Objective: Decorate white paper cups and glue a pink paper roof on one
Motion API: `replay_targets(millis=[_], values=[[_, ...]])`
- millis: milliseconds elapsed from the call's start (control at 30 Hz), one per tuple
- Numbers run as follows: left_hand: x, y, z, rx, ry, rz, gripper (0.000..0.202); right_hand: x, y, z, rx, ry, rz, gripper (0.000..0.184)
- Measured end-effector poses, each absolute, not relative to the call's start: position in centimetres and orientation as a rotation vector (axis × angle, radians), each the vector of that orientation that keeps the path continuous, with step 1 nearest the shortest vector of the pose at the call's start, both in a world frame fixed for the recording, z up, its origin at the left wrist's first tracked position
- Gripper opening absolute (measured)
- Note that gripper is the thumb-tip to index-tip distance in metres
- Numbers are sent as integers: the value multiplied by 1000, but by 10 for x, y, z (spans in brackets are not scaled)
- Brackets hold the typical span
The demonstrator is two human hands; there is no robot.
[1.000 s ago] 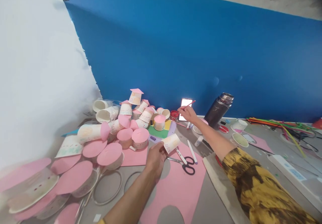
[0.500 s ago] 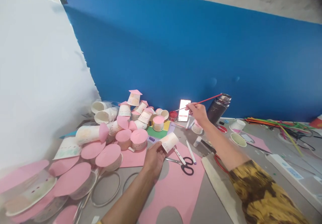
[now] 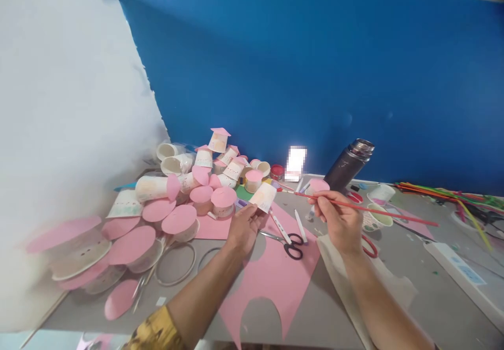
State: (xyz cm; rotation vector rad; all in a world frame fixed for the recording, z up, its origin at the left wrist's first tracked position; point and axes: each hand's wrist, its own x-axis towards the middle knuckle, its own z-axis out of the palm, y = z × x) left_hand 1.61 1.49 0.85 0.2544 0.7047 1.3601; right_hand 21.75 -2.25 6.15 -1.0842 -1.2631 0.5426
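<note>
The fingers of the left hand (image 3: 242,232) were clamped on a white cup (image 3: 263,197), which was held tilted above the pink sheet (image 3: 275,287). By the fingers of the right hand (image 3: 340,221) a thin red stick (image 3: 388,213) was pinched, its near-level shaft run out past the hand on both sides, and its left end was pointed toward the cup, with a gap seen between. Faint marks could be seen on the cup, too small to be made out. Beneath, round cut-outs had been made in the sheet, and on it scissors (image 3: 289,246) and two white pens (image 3: 300,226) were laid near the left hand. Farther off, a red pot (image 3: 277,171) was set just beside a bright phone (image 3: 295,163), and a dark flask (image 3: 346,166) was placed beyond the right hand. To the left, pink-topped cups (image 3: 223,198) were heaped, some on their sides, with a metal ring (image 3: 195,261) nearby. To the right, coloured strips (image 3: 421,189) and a white power strip (image 3: 464,274) were spread over the grey bench (image 3: 315,313), which was backed by a blue wall (image 3: 275,66).
</note>
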Motion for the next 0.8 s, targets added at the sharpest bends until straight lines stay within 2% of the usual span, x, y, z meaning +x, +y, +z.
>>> replay_targets(millis=[300, 800], values=[[16, 19, 4, 48, 728, 1217, 18, 211, -19, 16, -1046, -1263, 598, 17], [15, 18, 7, 44, 738, 1159, 15, 213, -21, 6, -1068, -1465, 444, 16]])
